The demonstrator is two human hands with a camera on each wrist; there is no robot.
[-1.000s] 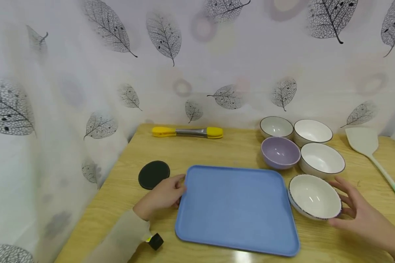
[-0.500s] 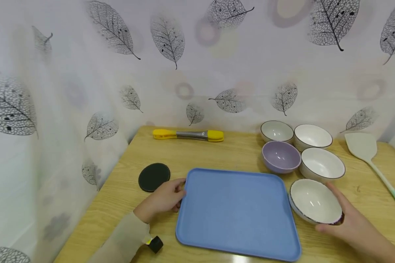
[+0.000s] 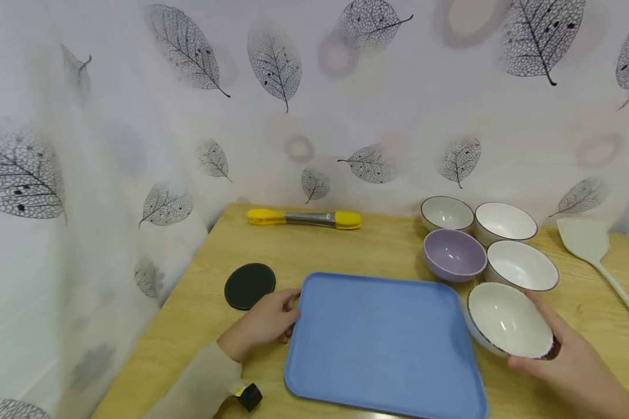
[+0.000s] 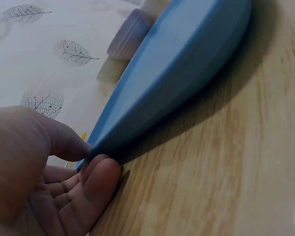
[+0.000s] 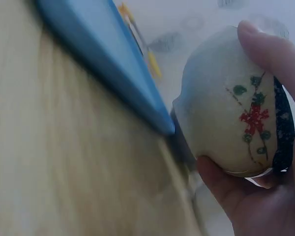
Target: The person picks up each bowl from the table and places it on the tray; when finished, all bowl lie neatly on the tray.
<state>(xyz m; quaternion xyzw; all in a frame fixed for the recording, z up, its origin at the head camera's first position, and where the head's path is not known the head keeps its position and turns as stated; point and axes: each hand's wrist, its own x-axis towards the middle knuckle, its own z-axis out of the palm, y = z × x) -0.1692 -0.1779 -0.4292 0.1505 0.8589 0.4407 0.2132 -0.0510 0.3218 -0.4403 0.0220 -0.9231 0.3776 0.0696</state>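
My left hand [image 3: 266, 317] is at the left side of the blue tray [image 3: 382, 343]. In the left wrist view its thumb and finger pinch the tray's rim. Over on the right, my right hand [image 3: 573, 355] grips a white bowl [image 3: 508, 320] with a dark speckled rim, thumb at the near side and fingers round the far side. The bowl is tilted, and its left side comes right up to the tray's right edge. Red and green flowers decorate its outside [image 5: 253, 118], seen in the right wrist view.
Behind the held bowl stand a purple bowl [image 3: 455, 255], two white bowls [image 3: 524, 265] and a greyish bowl [image 3: 447, 212]. A pale spatula [image 3: 587, 241] lies far right. Yellow-ended tongs [image 3: 306, 219] lie at the back, a black round mat [image 3: 250, 286] at left.
My right hand has closed round the flowered bowl, which now sits a little higher and more tilted. The left hand keeps its place at the tray, and the head view has shifted slightly.
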